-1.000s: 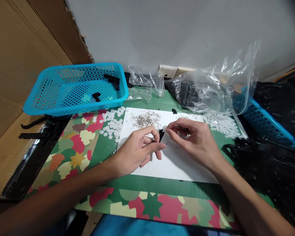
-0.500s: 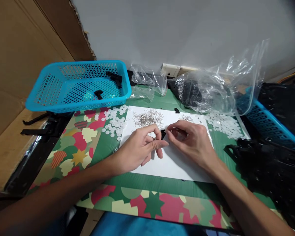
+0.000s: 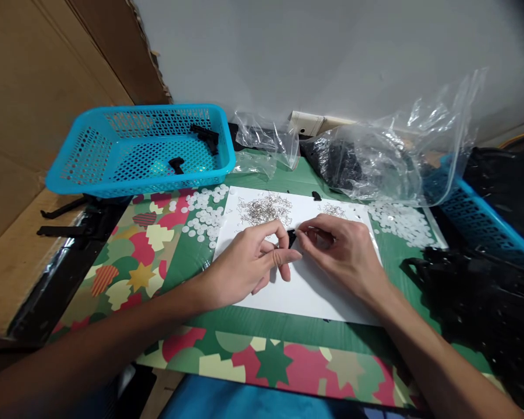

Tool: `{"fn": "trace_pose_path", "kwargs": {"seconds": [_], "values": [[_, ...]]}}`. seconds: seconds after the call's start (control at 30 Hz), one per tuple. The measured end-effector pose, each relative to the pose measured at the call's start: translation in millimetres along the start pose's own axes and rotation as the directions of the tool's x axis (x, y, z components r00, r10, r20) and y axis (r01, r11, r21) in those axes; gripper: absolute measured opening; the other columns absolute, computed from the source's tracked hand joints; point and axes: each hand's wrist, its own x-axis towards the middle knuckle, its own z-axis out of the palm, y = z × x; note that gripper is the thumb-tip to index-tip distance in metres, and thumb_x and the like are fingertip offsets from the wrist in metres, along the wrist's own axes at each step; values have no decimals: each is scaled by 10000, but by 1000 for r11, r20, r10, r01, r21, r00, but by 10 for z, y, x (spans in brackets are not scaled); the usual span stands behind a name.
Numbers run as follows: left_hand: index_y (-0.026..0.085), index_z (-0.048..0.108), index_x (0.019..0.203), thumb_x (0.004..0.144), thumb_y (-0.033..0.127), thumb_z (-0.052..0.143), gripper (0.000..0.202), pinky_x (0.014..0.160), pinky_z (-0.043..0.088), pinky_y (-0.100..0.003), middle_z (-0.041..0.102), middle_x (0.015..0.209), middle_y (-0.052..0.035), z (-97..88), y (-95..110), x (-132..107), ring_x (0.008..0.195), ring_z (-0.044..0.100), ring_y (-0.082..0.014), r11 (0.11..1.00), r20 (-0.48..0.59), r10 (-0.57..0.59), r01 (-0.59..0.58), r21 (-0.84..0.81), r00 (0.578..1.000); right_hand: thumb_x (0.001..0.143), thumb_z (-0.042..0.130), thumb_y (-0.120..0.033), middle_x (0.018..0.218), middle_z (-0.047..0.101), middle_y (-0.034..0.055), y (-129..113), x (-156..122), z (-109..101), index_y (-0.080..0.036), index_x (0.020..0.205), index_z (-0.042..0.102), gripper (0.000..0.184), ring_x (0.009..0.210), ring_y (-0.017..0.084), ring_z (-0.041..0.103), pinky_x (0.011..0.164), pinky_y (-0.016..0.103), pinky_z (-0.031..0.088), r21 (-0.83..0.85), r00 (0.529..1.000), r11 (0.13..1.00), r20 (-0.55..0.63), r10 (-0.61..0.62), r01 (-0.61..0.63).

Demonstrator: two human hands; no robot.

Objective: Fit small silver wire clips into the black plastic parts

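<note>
My left hand (image 3: 248,262) pinches a small black plastic part (image 3: 291,237) between thumb and fingers, over a white sheet of paper (image 3: 305,285). My right hand (image 3: 344,250) meets it from the right, its fingertips pinched against the same part; anything else it holds is too small to make out. A heap of thin metal springs (image 3: 262,209) lies on the paper just beyond my hands. White plastic discs (image 3: 203,215) are scattered left of the paper, with more discs (image 3: 399,221) on the right.
A blue basket (image 3: 140,151) with two black parts stands at the back left. Clear plastic bags (image 3: 375,157) with black parts lie at the back. Black parts (image 3: 471,285) are piled on the right beside another blue basket (image 3: 475,221). Cardboard (image 3: 39,93) walls the left.
My hands have stayed together on the black part with only tiny finger shifts. The view has drifted slightly, so everything sits a little further right.
</note>
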Motion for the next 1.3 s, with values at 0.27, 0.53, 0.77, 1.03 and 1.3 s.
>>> {"fn": "trace_pose_path", "kwargs": {"seconds": [0.27,0.53,0.77,1.03,1.3], "values": [[220,505,945,987,492,695,335,340,271,-144,733,762,4,4,7,0,349,432,-34,1000,2,-3,3,4,1000,961,683,-246,756,701,18,28,-8,21,-187,911,779,123,627,143,588,614,303,429,-30,998,998,-34,-57,56],[225,503,954,986,490,691,326,333,256,-151,734,770,1,2,1,-8,342,423,-38,1000,4,-11,11,16,1000,977,661,-223,773,680,16,66,-24,18,-190,948,799,145,622,130,564,620,307,422,-4,992,992,-3,-128,128],[222,508,945,981,481,698,323,364,256,-156,724,754,0,3,32,-4,395,408,-40,999,1,-28,28,44,1000,1056,596,-358,949,716,44,50,27,-126,-227,1128,792,246,758,165,612,686,333,437,38,999,998,11,-41,40],[232,536,969,984,482,689,294,422,273,-180,682,727,5,-3,-52,-6,506,407,-79,995,12,-26,25,99,1000,1090,568,-422,1020,723,73,89,89,-7,-232,1118,790,293,933,200,696,896,366,553,770,993,632,24,115,-92],[244,527,964,970,533,697,335,445,278,-196,664,710,15,-4,-69,-6,545,427,-101,991,16,-42,40,127,999,1068,613,-427,1096,742,89,10,89,110,-219,1031,778,268,988,225,738,951,409,598,799,991,594,19,134,-96]]}}
